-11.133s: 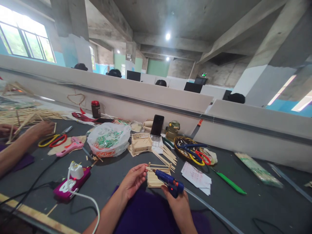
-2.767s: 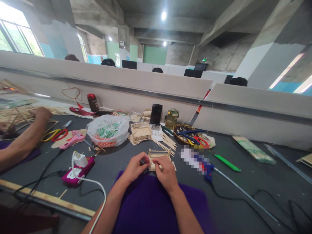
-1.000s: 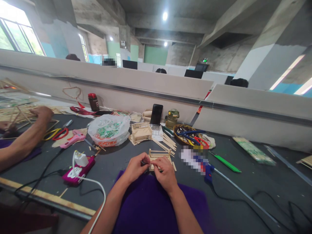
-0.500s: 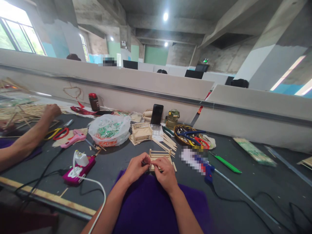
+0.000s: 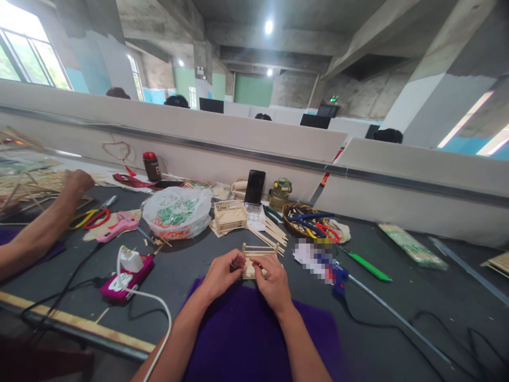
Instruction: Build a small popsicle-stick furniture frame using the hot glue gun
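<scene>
A small frame of pale wooden sticks (image 5: 259, 249) stands on the dark table at the edge of a purple cloth (image 5: 238, 334). My left hand (image 5: 223, 271) is closed at the frame's left side, its thumb and fingertips together on something too small to name. On the other side, my right hand (image 5: 271, 278) has its fingers bent over the frame's front, thumb beside the index finger; what they pinch is hidden. Behind the frame lie loose sticks (image 5: 274, 232) and a larger stick-built box (image 5: 230, 216).
Around are a plastic bag of green scraps (image 5: 177, 212), a pink glue gun (image 5: 119, 226), a purple power strip (image 5: 127, 278) with a white cable, a tool basket (image 5: 298, 227), a blue glue gun (image 5: 339, 281) and a green knife (image 5: 368, 266). A co-worker's arm (image 5: 47, 228) reaches in at left.
My right hand has shifted slightly, and its fingertips sit a little farther from my left hand's. The co-worker's hand at left has moved slightly left.
</scene>
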A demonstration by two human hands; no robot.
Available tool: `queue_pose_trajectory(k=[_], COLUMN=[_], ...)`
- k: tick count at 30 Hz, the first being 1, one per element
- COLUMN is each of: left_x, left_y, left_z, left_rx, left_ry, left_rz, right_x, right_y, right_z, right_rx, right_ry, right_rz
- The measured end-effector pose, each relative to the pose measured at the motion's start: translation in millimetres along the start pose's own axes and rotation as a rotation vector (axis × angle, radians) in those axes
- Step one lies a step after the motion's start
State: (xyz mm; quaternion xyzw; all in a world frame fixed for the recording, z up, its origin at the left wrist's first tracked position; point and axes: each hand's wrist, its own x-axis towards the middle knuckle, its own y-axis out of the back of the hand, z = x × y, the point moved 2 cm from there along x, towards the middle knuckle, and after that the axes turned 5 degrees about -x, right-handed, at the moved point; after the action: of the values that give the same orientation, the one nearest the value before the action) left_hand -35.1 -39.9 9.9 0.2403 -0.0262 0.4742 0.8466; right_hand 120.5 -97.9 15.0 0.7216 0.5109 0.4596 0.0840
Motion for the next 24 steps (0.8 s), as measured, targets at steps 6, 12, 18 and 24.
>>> queue_pose_trajectory(k=[6, 12, 18, 24], left_x=[0.3, -0.2, 0.2, 1.9], left_y=[1.4, 2.2, 1.3, -0.3], left_z=[-0.7, -1.9, -3.5, -2.8], left_rx=[0.049, 0.095, 0.093, 0.073], left_ry=[-0.010, -0.013, -0.011, -0.034], left_rz=[-0.001, -0.003, 0.010, 0.007], right_x=[-1.3, -4.2, -6.7, -7.8], right_y=[15.4, 17.1, 9.3, 9.0], right_z=[22.7, 31.0, 32.8, 27.9], right_rx=[-0.053, -0.096, -0.093, -0.175], right_ry=[-0.212, -0.292, -0.307, -0.236], right_rz=[0.154, 0.098, -0.075, -0.254])
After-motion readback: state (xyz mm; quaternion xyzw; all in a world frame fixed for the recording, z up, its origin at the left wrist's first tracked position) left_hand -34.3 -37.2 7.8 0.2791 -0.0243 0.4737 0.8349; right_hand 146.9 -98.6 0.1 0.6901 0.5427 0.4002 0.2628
